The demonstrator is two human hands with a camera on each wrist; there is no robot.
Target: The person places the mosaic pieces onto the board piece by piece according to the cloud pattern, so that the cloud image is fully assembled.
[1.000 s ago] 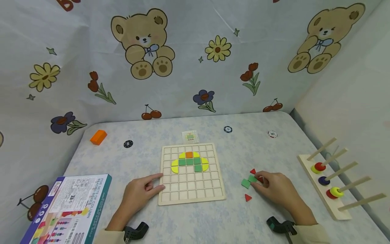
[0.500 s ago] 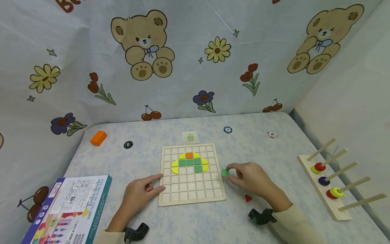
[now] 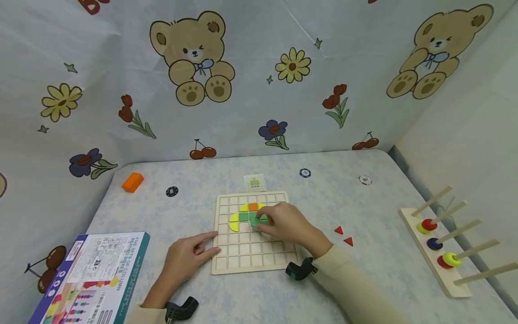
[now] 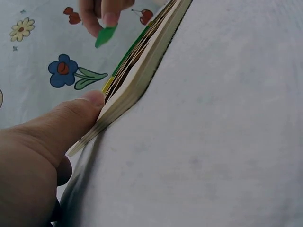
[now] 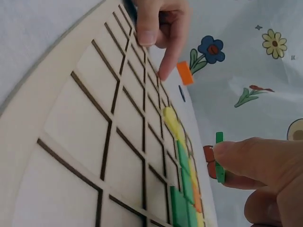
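Observation:
My right hand is over the wooden grid board, pinching a green square tile between thumb and fingers. In the left wrist view that tile shows tilted above the board's surface. Yellow rounded pieces, an orange square and several green squares lie in the grid's upper part, some of them hidden behind my right hand. With thumb and index finger spread apart, my left hand touches the board's left edge.
Two red triangles are visible right of the board. A small pattern card lies behind it, near poker chips and an orange block. A box is at left; a peg stand with rings at right.
My right hand has picked up green tile from the table at right and carried it left over the board. No loose green squares show at right now. My left hand stays put.

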